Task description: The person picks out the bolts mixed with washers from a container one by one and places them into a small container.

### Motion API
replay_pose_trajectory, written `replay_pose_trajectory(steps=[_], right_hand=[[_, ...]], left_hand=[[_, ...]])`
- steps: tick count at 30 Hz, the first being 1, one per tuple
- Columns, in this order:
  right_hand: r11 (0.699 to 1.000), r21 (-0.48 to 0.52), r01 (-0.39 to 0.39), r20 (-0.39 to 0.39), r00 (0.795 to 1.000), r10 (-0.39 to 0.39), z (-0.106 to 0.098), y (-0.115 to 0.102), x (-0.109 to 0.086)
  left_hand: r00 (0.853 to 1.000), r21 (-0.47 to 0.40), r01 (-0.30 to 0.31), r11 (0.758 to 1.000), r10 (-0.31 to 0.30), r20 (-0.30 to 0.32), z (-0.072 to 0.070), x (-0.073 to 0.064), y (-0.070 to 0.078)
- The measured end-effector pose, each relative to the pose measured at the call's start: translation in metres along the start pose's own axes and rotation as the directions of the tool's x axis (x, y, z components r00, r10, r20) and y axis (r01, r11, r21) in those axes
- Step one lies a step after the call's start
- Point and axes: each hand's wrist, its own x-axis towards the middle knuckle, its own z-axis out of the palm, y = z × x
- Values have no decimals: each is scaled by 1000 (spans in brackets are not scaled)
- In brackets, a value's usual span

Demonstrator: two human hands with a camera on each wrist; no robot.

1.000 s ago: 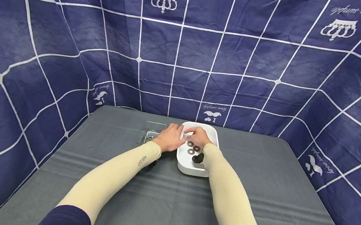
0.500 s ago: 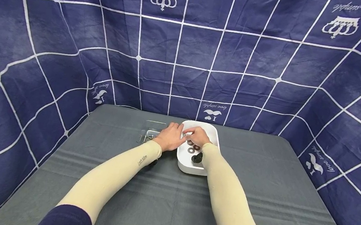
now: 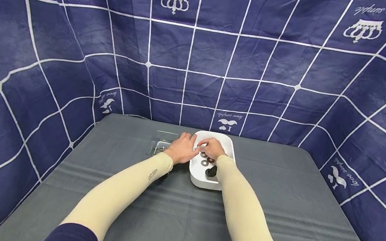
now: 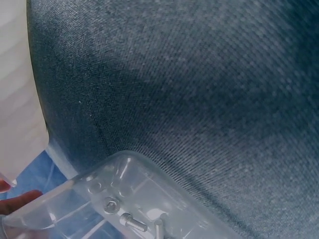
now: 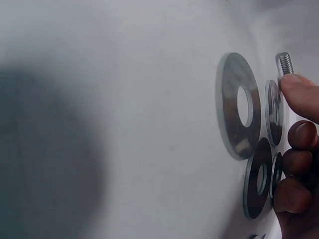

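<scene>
A white tray [image 3: 205, 184] stands at the back middle of the table, with several flat metal washers [image 5: 232, 104] on its floor. My right hand [image 3: 213, 148] reaches into the tray near its left wall. Its fingertips pinch a small bolt [image 5: 285, 63], whose threaded end sticks out past them; the other fingers are curled beside the washers. My left hand [image 3: 181, 148] rests at the tray's left rim with fingers extended, the thumb over the rim. Just left of it is a clear plastic box [image 4: 130, 162] with several bolts [image 4: 133, 222] inside.
A grey cloth [image 3: 299, 198] covers the table. Blue checked curtains [image 3: 254, 59] hang at the back and both sides. A clear flat panel [image 3: 166, 135] lies behind the bolt box. Under the right wrist shows a black device [image 3: 211, 172], over the tray's near end.
Both hands keep nearly the same places at the tray. The right fingertips have shifted only slightly near its left wall.
</scene>
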Motion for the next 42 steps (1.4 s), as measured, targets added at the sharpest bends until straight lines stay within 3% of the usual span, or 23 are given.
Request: replay_pose_trajectory(steps=[11, 16, 22, 36, 42], right_hand=[[998, -46, 31, 39, 999, -30, -3, 1, 1], [995, -92, 45, 18, 999, -44, -6, 1, 0], [997, -72, 4, 37, 999, -1, -5, -1, -4], [991, -117, 67, -27, 997, -71, -14, -6, -7], [986, -153, 62, -21, 998, -66, -24, -13, -10]], left_hand=[[1000, 23, 13, 1000, -13, 18, -2, 1, -1], [1000, 38, 0, 999, 0, -3, -1, 5, -1], [1000, 86, -4, 996, 3, 12, -4, 3, -1], [1000, 114, -21, 993, 20, 10, -6, 2, -6], [1000, 126, -22, 992, 20, 16, -8, 2, -6]])
